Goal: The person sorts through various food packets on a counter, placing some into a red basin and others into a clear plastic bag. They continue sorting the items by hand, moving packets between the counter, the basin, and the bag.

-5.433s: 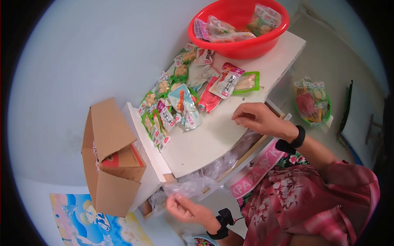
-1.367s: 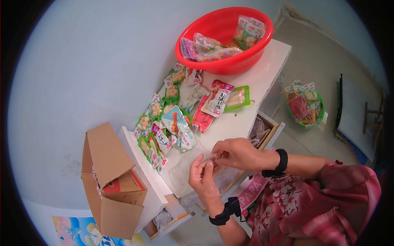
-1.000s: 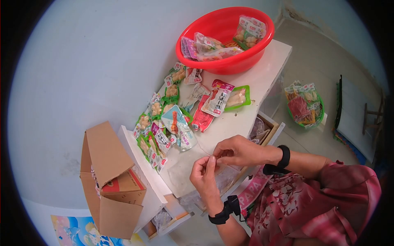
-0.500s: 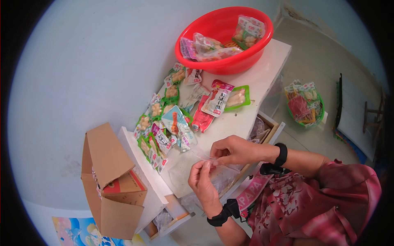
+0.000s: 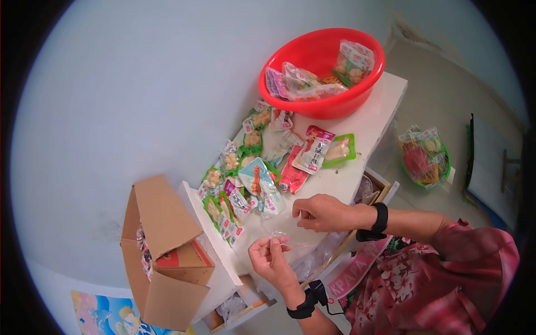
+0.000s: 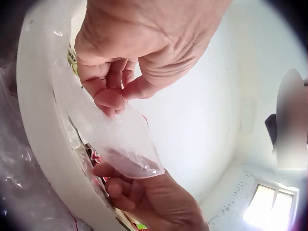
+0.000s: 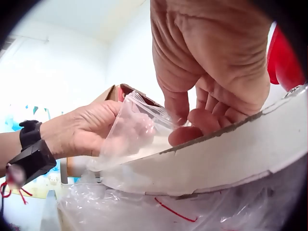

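Observation:
My left hand (image 5: pixel 271 259) pinches a clear zip-top plastic bag (image 6: pixel 122 139) between thumb and fingers, over the front edge of the white tabletop (image 5: pixel 254 229). The bag hangs flat, with its ridged zip strip turned toward my other hand in the right wrist view. Just beyond it is my right hand (image 5: pixel 324 213), fingers loosely curled, their tips close to the bag and nothing visible in them. Several sealed snack pouches lie farther back, the nearest a blue-and-white pouch (image 5: pixel 259 181).
A red basin (image 5: pixel 324 109) with more packets stands at the back. An opened cardboard box (image 5: pixel 167 218) is at the left. Below the tabletop edge, a pulled-out drawer (image 5: pixel 385 192) holds plastic bags. A green basket (image 5: pixel 448 167) of packets stands on the floor.
Both hands came together at the tabletop's front and worked at the bag's edge with their fingertips. Now the right hand has drawn away from the left, which keeps the bag. The head view has shifted slightly.

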A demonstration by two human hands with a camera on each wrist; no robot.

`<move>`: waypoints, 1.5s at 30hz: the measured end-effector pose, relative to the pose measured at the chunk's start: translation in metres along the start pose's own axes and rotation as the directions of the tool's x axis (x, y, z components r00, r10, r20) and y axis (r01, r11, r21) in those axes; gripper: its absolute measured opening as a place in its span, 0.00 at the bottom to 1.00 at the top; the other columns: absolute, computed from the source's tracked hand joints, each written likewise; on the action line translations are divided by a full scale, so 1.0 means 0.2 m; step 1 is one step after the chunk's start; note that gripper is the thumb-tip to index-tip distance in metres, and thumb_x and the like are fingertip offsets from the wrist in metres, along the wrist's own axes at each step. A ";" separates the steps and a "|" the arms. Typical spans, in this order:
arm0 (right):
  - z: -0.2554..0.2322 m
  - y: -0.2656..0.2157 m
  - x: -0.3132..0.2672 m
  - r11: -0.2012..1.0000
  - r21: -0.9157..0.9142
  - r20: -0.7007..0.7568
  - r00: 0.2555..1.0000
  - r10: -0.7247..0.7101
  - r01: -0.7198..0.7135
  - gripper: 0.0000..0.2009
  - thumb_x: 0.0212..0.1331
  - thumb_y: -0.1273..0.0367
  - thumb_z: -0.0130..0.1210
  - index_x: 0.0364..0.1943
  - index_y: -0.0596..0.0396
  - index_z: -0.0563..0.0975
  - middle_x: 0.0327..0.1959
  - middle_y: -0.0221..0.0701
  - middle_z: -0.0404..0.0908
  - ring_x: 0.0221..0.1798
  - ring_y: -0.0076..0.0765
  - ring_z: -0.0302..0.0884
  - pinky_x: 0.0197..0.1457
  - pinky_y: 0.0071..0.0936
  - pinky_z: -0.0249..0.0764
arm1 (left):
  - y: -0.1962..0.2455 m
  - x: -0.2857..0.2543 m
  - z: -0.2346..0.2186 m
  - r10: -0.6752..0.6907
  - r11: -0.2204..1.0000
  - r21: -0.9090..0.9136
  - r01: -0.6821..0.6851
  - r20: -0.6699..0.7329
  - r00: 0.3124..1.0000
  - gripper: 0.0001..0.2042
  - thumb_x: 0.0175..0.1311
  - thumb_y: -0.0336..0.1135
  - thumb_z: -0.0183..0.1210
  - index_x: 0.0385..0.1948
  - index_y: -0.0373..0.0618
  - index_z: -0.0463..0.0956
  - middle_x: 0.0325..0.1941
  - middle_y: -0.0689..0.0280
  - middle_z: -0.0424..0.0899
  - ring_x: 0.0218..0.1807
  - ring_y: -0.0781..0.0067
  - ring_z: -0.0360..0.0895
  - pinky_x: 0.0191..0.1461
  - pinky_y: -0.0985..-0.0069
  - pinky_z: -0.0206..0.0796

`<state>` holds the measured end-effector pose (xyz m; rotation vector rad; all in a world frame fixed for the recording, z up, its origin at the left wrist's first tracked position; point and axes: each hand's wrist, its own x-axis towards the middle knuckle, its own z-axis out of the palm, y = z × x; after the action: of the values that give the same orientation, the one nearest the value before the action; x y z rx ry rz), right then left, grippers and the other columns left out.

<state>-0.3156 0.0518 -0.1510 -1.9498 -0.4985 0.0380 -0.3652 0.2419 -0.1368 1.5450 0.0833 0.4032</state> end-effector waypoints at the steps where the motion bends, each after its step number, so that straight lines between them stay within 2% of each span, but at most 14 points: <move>1: -0.01 -0.01 0.02 0.999 -0.048 0.037 0.999 0.008 -0.006 0.13 0.61 0.66 0.65 0.45 0.57 0.80 0.30 0.37 0.87 0.35 0.46 0.86 0.39 0.42 0.76 | -0.02 0.02 -0.01 0.025 0.999 0.024 -0.024 -0.020 0.999 0.03 0.73 0.23 0.55 0.43 0.39 0.72 0.36 0.59 0.85 0.33 0.74 0.83 0.35 0.80 0.73; 4: -0.06 -0.03 0.05 0.988 -0.154 0.061 0.998 0.033 -0.023 0.13 0.62 0.64 0.64 0.47 0.55 0.80 0.31 0.35 0.87 0.37 0.44 0.86 0.41 0.42 0.77 | -0.15 0.03 -0.03 0.022 1.000 -0.023 -0.021 0.060 0.998 0.02 0.72 0.24 0.55 0.41 0.41 0.72 0.34 0.61 0.85 0.34 0.75 0.83 0.35 0.79 0.74; 7: -0.17 -0.02 0.10 0.970 -0.244 0.004 1.000 0.011 -0.010 0.13 0.62 0.63 0.64 0.47 0.52 0.81 0.33 0.33 0.88 0.38 0.44 0.87 0.42 0.42 0.78 | -0.17 0.01 -0.03 0.020 0.994 0.102 -0.037 0.171 0.985 0.03 0.73 0.24 0.55 0.42 0.39 0.78 0.36 0.64 0.84 0.34 0.79 0.80 0.36 0.81 0.73; 10: -0.31 -0.01 0.22 0.944 -0.290 -0.087 0.978 -0.189 0.157 0.10 0.63 0.64 0.64 0.43 0.54 0.82 0.29 0.34 0.86 0.32 0.41 0.86 0.37 0.39 0.77 | -0.14 0.01 -0.05 -0.052 0.994 0.107 0.028 0.229 0.972 0.07 0.74 0.24 0.55 0.44 0.36 0.82 0.37 0.65 0.84 0.32 0.81 0.79 0.37 0.82 0.73; 16: -0.50 -0.21 0.48 0.863 -0.469 -0.107 0.959 -0.264 0.185 0.08 0.64 0.66 0.61 0.41 0.53 0.82 0.28 0.35 0.86 0.31 0.43 0.86 0.37 0.40 0.78 | -0.12 0.01 -0.08 -0.135 0.990 0.066 0.121 0.285 0.949 0.07 0.75 0.24 0.54 0.46 0.35 0.81 0.37 0.65 0.83 0.31 0.80 0.80 0.35 0.81 0.76; 20: -0.46 -0.06 0.74 0.803 -0.582 -0.032 0.983 -0.180 0.129 0.07 0.63 0.68 0.59 0.42 0.53 0.81 0.34 0.38 0.86 0.38 0.45 0.86 0.42 0.44 0.78 | -0.13 0.02 -0.09 -0.154 0.988 0.050 0.145 0.303 0.941 0.08 0.74 0.24 0.54 0.47 0.34 0.80 0.36 0.64 0.83 0.31 0.79 0.80 0.35 0.79 0.79; 23: -0.39 0.12 0.92 0.730 -0.674 -0.026 0.984 -0.179 0.115 0.09 0.58 0.74 0.56 0.42 0.54 0.81 0.35 0.41 0.86 0.39 0.54 0.86 0.42 0.50 0.78 | -0.15 0.02 -0.09 -0.123 0.992 0.025 0.121 0.317 0.940 0.08 0.74 0.24 0.53 0.48 0.34 0.80 0.36 0.63 0.83 0.31 0.79 0.81 0.36 0.78 0.80; 29: -0.30 0.22 1.21 0.481 -0.842 0.131 0.956 -0.261 0.247 0.15 0.54 0.75 0.59 0.48 0.53 0.81 0.51 0.42 0.84 0.60 0.54 0.79 0.50 0.51 0.81 | -0.13 0.02 -0.10 -0.091 0.996 0.010 0.093 0.332 0.939 0.07 0.75 0.24 0.54 0.47 0.34 0.80 0.36 0.63 0.84 0.31 0.77 0.82 0.36 0.79 0.79; 32: -0.27 0.30 1.35 0.412 -0.868 0.195 0.954 -0.229 0.276 0.21 0.54 0.73 0.61 0.56 0.50 0.80 0.58 0.38 0.80 0.68 0.52 0.72 0.58 0.51 0.79 | -0.14 0.01 -0.09 -0.066 0.998 0.008 0.067 0.331 0.941 0.07 0.75 0.24 0.54 0.46 0.34 0.81 0.36 0.62 0.84 0.31 0.77 0.82 0.35 0.80 0.78; 35: -0.28 0.31 1.36 0.425 -0.842 0.274 0.942 -0.194 0.333 0.25 0.54 0.72 0.62 0.61 0.47 0.77 0.61 0.34 0.76 0.70 0.48 0.69 0.63 0.51 0.76 | -0.14 0.01 -0.10 -0.060 0.998 0.018 0.057 0.319 0.946 0.07 0.75 0.23 0.54 0.46 0.33 0.81 0.36 0.62 0.84 0.31 0.77 0.82 0.35 0.79 0.78; 38: -0.30 0.24 1.33 0.378 -0.862 0.326 0.940 -0.099 0.338 0.27 0.55 0.70 0.64 0.63 0.44 0.76 0.59 0.35 0.75 0.67 0.50 0.73 0.65 0.50 0.73 | -0.14 0.01 -0.08 -0.061 0.998 0.007 0.062 0.320 0.946 0.07 0.75 0.23 0.54 0.46 0.33 0.81 0.36 0.61 0.84 0.31 0.77 0.82 0.35 0.79 0.79; 41: -0.34 0.18 1.30 0.409 -0.839 0.379 0.925 -0.036 0.360 0.24 0.53 0.70 0.65 0.58 0.47 0.79 0.57 0.38 0.76 0.61 0.51 0.78 0.60 0.49 0.75 | -0.12 0.01 -0.08 -0.057 0.998 0.012 0.056 0.319 0.946 0.07 0.75 0.23 0.54 0.46 0.33 0.81 0.36 0.61 0.84 0.32 0.77 0.82 0.35 0.78 0.80; 44: -0.37 0.12 1.26 0.249 -0.918 0.335 0.940 0.071 0.308 0.22 0.50 0.68 0.67 0.54 0.48 0.83 0.55 0.42 0.77 0.59 0.49 0.80 0.60 0.50 0.76 | -0.13 0.02 -0.08 -0.055 0.998 0.021 0.051 0.314 0.948 0.07 0.75 0.23 0.54 0.45 0.33 0.81 0.36 0.61 0.84 0.32 0.77 0.82 0.35 0.78 0.80; 45: -0.39 0.12 1.24 0.253 -0.913 0.336 0.942 0.025 0.319 0.20 0.50 0.68 0.67 0.51 0.49 0.84 0.53 0.42 0.77 0.57 0.50 0.81 0.57 0.50 0.77 | -0.14 0.02 -0.08 -0.049 0.999 0.019 0.045 0.315 0.948 0.07 0.75 0.24 0.54 0.45 0.33 0.81 0.36 0.62 0.84 0.32 0.77 0.82 0.35 0.78 0.80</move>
<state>-0.0628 0.0656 -0.0897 -3.1647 -1.0998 -0.1620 -0.3615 0.2591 -0.1643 1.5984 -0.1270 0.1142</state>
